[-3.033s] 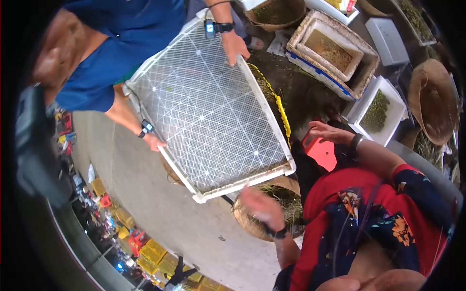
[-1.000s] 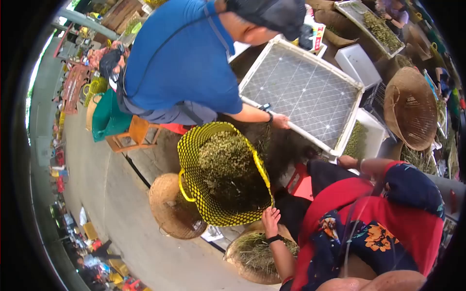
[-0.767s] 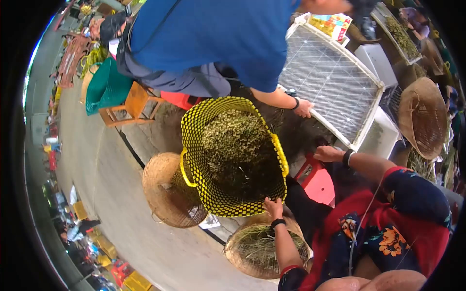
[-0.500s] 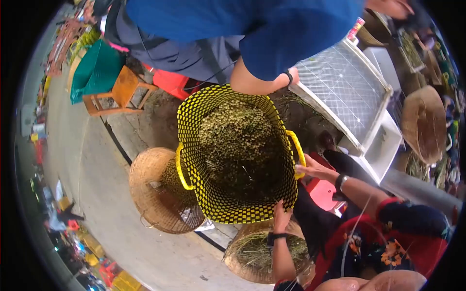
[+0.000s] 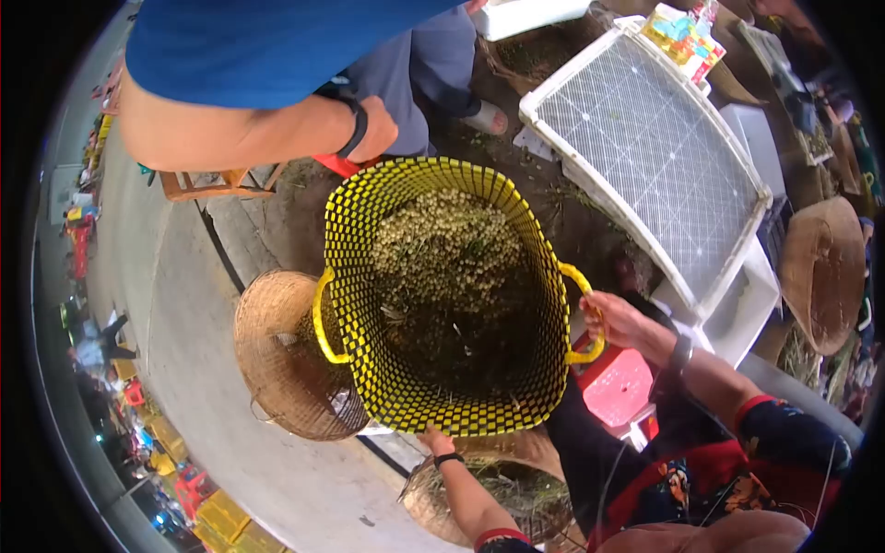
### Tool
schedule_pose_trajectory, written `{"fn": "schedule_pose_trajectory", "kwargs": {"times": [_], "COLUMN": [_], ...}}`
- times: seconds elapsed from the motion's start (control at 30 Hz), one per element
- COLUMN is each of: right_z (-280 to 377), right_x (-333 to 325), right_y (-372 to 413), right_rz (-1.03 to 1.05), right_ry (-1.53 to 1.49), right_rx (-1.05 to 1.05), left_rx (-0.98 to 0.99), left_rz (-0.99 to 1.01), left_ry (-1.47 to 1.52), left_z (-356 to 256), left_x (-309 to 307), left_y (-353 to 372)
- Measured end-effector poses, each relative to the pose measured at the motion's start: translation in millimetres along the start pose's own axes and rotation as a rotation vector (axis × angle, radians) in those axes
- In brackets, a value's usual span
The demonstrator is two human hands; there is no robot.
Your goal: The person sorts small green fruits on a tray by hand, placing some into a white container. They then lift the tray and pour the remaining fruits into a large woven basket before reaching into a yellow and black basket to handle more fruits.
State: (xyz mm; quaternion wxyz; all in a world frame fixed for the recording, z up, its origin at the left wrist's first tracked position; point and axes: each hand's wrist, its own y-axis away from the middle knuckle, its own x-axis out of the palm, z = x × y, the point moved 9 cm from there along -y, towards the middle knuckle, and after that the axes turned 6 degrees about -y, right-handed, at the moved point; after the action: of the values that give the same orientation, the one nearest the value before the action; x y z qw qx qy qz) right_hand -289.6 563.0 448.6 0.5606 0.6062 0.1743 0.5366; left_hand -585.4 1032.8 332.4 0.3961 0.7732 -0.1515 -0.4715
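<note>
A yellow-and-black woven plastic basket [image 5: 461, 419] is in the middle of the head view, with small round pale-green fruits [image 5: 442, 235] heaped at its far end and darker debris at the near end. My right hand [image 5: 611, 320] wraps round its right yellow handle [image 5: 581, 274]. At the basket's near edge, my left hand [image 5: 437, 441] grips the lower side, its fingertips hidden by the basket. The left yellow handle [image 5: 320, 313] hangs free. Beside it a round bamboo basket [image 5: 267, 323] stands tilted, with similar fruits inside.
Another person in a blue shirt [image 5: 295, 46] stands across from me, one hand near the basket's far rim. A white-framed mesh screen [image 5: 645, 138] lies to the right over a white foam box [image 5: 737, 304]. A red stool [image 5: 616, 392] and a bamboo basket of stems [image 5: 502, 498] are near me.
My left hand has slid leftward along the basket's near edge. My right hand has closed round the handle. The other person has shifted left, their hand away from the mesh screen.
</note>
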Motion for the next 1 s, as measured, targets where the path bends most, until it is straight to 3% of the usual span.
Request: {"fn": "schedule_pose_trajectory", "kwargs": {"times": [0.17, 0.23, 0.4, 0.5, 0.53, 0.63, 0.77, 0.83, 0.87, 0.9, 0.97, 1.0], "right_z": [6.9, 8.7, -27.2, -37.6, -37.1, -73.3, -85.6, -75.6, -71.9, -56.5, -28.4, -6.8], "right_x": [-24.4, -25.1, -49.1, -61.5, -55.6, -33.3, -44.8, -25.9, -19.1, -8.7, 21.2, 32.9], "right_y": [25.6, 45.1, 83.8, 112.6, 126.8, 142.4, 124.7, 117.8, 126.1, 139.3, 170.5, 204.9], "right_rz": [-0.001, 0.027, 0.101, 0.129, 0.118, 0.088, -0.007, -0.081, -0.080, -0.073, 0.198, 0.210], "right_ry": [0.005, 0.004, -0.024, -0.060, -0.070, -0.071, -0.013, 0.197, 0.482, 0.998, 1.737, 1.753], "right_rx": [0.011, -0.005, -0.065, -0.089, -0.104, -0.153, -0.284, -0.291, -0.199, -0.154, -0.270, -0.248], "left_rx": [0.066, 0.061, 0.287, 0.219, 0.282, 0.329, 0.463, 0.461, 0.448, 0.532, 0.505, 0.350], "left_rz": [-0.064, -0.160, 0.123, 0.068, 0.140, 0.272, 0.149, -0.110, -0.031, -0.095, -0.011, 0.146], "left_ry": [0.181, -0.022, 0.143, 0.123, 0.082, 0.079, 0.104, -0.115, -0.076, -0.092, -0.123, -0.062], "left_z": [-3.4, -18.6, -16.8, -20.4, -24.5, -22.4, -16.2, -8.2, -10.6, 1.0, -0.1, 7.0], "left_x": [14.3, 10.1, 20.4, 5.3, 5.5, 7.5, -4.2, -13.1, -15.6, -19.0, -24.4, -24.1], "left_y": [-1.6, 16.4, -24.3, 27.1, 37.2, -1.6, 0.4, -35.0, -22.7, -42.7, -20.8, 2.2]}}
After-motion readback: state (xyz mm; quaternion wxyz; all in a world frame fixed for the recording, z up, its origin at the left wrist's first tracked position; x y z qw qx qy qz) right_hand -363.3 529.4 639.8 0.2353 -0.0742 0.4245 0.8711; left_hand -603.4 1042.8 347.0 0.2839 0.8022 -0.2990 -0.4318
